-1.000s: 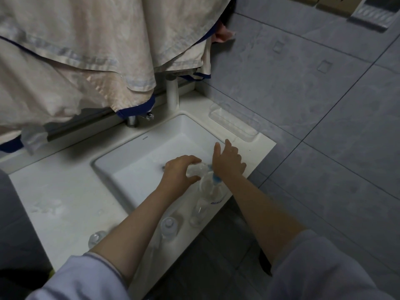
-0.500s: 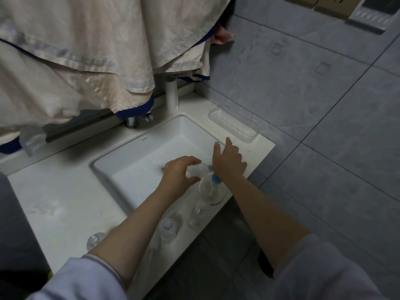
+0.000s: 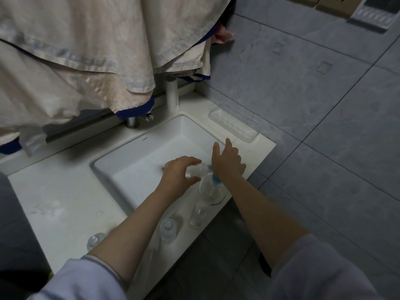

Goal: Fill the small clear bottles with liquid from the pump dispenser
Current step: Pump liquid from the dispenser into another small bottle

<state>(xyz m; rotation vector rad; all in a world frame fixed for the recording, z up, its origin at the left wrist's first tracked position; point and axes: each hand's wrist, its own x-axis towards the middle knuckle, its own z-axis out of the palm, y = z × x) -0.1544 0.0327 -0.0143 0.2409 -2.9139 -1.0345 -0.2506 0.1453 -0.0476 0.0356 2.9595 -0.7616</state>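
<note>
A clear pump dispenser [image 3: 213, 194] with a blue pump top stands on the front rim of the white sink counter [image 3: 65, 204]. My right hand [image 3: 228, 163] rests flat on the pump head, fingers spread. My left hand [image 3: 180, 173] is closed around a small clear bottle [image 3: 195, 170], held tilted against the pump's nozzle. Three more small clear bottles stand along the counter's front edge: one [image 3: 198, 215] just in front of the dispenser, one [image 3: 168, 229] beside my left forearm, one [image 3: 95, 240] further left.
The sink basin [image 3: 140, 167] lies behind my hands, with a faucet [image 3: 138, 120] at its back. A clear tray [image 3: 233, 126] sits on the counter's far right corner. Beige cloth [image 3: 86, 50] hangs over the back. Grey floor tiles [image 3: 324, 126] lie to the right.
</note>
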